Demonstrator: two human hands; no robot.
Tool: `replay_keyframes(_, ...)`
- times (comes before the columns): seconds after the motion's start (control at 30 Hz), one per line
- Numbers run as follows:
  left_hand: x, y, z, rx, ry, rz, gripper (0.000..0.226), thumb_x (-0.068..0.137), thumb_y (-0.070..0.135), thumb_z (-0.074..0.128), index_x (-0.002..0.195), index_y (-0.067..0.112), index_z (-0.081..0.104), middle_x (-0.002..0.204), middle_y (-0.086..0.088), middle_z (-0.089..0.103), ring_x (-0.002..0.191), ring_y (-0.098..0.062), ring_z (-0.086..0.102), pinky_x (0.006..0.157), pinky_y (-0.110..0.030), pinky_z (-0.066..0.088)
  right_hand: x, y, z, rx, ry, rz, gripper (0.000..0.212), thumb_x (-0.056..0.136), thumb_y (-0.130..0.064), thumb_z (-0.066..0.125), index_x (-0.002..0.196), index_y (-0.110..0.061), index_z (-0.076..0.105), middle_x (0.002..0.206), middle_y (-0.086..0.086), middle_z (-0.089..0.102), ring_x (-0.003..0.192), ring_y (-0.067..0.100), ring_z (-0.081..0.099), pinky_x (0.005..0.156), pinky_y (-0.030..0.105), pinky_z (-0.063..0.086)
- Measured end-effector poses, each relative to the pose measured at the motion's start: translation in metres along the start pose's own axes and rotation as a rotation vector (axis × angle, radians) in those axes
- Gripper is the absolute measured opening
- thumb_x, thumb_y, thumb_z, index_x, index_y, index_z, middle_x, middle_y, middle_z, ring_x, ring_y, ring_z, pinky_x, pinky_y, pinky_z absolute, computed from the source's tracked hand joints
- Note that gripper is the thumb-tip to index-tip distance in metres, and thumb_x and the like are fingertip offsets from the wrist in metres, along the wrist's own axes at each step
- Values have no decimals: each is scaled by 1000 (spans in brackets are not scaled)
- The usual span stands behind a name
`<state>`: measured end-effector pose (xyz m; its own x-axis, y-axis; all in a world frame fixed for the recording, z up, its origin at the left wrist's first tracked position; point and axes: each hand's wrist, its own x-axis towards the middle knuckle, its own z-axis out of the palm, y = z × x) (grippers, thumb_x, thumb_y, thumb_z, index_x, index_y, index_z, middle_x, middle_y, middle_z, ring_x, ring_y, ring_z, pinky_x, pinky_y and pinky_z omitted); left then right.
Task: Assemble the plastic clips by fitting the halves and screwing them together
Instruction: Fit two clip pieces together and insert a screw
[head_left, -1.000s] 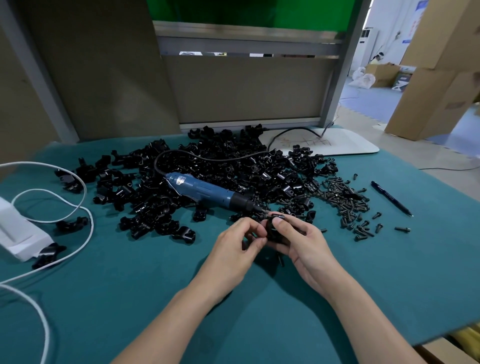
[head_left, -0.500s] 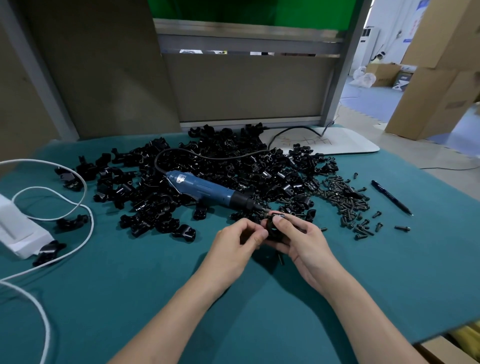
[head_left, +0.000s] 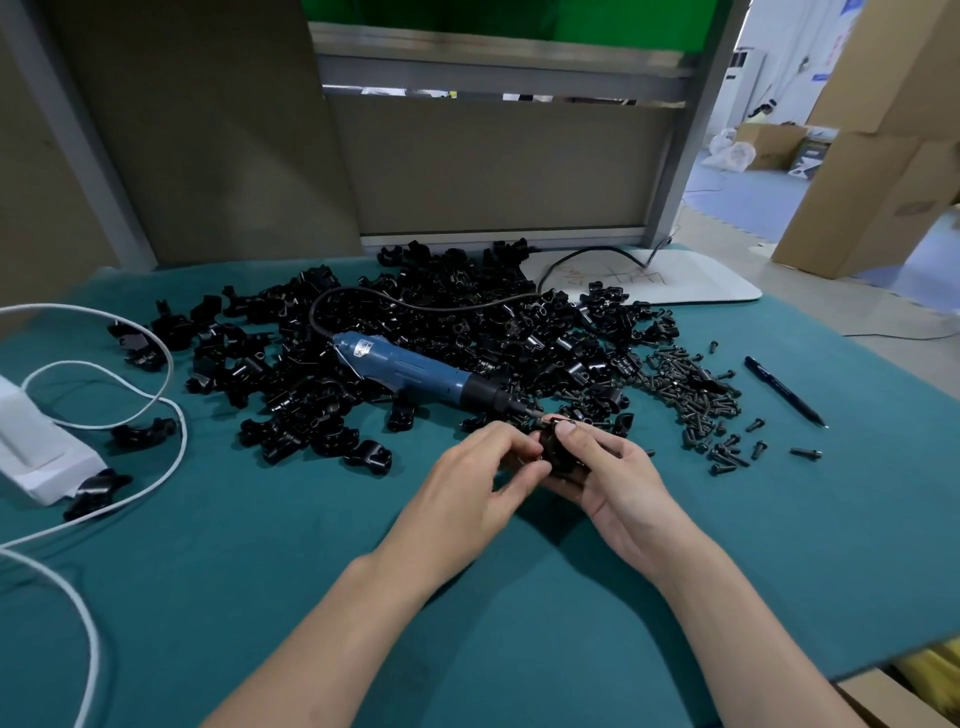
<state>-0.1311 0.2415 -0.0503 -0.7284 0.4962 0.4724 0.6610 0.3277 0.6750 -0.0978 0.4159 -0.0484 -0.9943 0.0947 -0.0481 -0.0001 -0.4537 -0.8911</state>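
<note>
A person's right hand (head_left: 618, 483) is gripping a black plastic clip (head_left: 558, 452) just above the green-covered table (head_left: 260, 571), with the thumb lying over the top of the clip and the fingers curling underneath. The left hand (head_left: 478, 478) is pinching the same clip from its left side between thumb and fingertips. How well the halves are seating is hidden by the fingers.

The bit of a blue electric screwdriver (head_left: 410, 371) is pointing at the clip from just behind. The tool is lying across the near edge of a wide heap of loose black clip halves (head_left: 467, 322), and its dark cord is looping back over the heap. To the right of the heap, a scatter of dark screws (head_left: 691, 389) is spreading over the cloth, and a pen (head_left: 784, 392) is lying beyond them. At the left edge, a white cable (head_left: 166, 415) is coiling round a white box (head_left: 31, 447). A white board (head_left: 691, 283) is resting at the far right corner of the table.

Off the table at the far right, an open cardboard box (head_left: 774, 145) is sitting on the floor, its contents too small to tell, beside tall closed cardboard cartons (head_left: 883, 156).

Compared with half a second earlier, both hands are staying on the clip in the same spot, and the screwdriver, heap and screws are lying unmoved.
</note>
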Motion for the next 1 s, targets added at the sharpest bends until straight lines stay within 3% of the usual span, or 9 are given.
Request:
replay_keyframes(0.1,-2,-1,0,-94,-36,-214,19,98,51,56,98,33,63,82,24,65,69,3,58,59,-12,41,-1,1,1,-49,-18,-25,25,89,-25,72,108,-11,81,112,17,77,106,26,74,84,32,61)
replay_keyframes(0.17,-2,-2,1,-69,-77,-270,23,98,56,53,92,35,63,75,20,66,60,0,55,54,-16,40,-2,3,1,-71,-14,-42,27,88,-24,73,110,-10,79,113,19,76,108,29,73,86,34,61)
replay_keyframes(0.3,2,-2,-1,-126,-122,-352,19,99,46,58,83,36,64,77,15,71,61,1,60,61,-24,49,-2,5,1,-139,-9,-65,28,87,-25,74,110,-10,78,113,19,76,109,33,73,92,43,61)
replay_keyframes(0.37,2,-2,-3,-130,-135,-353,17,99,38,61,83,33,65,77,12,72,65,-1,63,65,-25,52,-3,5,2,-153,-15,-65,26,87,-25,74,109,-11,78,111,19,76,105,32,74,90,41,61)
replay_keyframes(0.5,-1,-1,-6,11,-132,-213,8,99,30,63,97,22,63,89,17,65,84,-1,59,71,-15,45,-3,3,3,-132,-25,-45,25,87,-25,74,108,-13,79,113,19,76,108,30,73,86,34,61)
replay_keyframes(0.67,-4,2,-4,121,-56,-49,9,100,27,62,102,19,61,94,22,57,91,2,55,75,-10,40,-3,1,3,-91,-48,-41,34,80,-34,80,108,-14,80,114,18,76,110,28,73,85,32,60)
replay_keyframes(0.77,-3,-1,-5,16,-70,-156,14,98,40,62,101,26,62,88,27,61,83,11,55,67,-6,38,-3,2,3,-100,-43,-46,39,75,-38,82,107,-17,81,113,17,76,110,27,73,86,32,60)
replay_keyframes(0.83,-2,-4,-5,-18,-99,-217,17,98,48,59,97,31,63,81,30,62,72,8,56,60,-9,38,-3,3,3,-114,-46,-54,41,75,-39,83,110,-17,80,114,17,76,113,28,72,90,34,60)
replay_keyframes(1.0,1,-5,-7,-53,-158,-289,20,100,41,58,85,29,65,76,12,70,69,-4,62,62,-23,47,-5,3,4,-162,-59,-65,40,76,-40,82,110,-19,79,116,17,76,112,32,72,94,40,60)
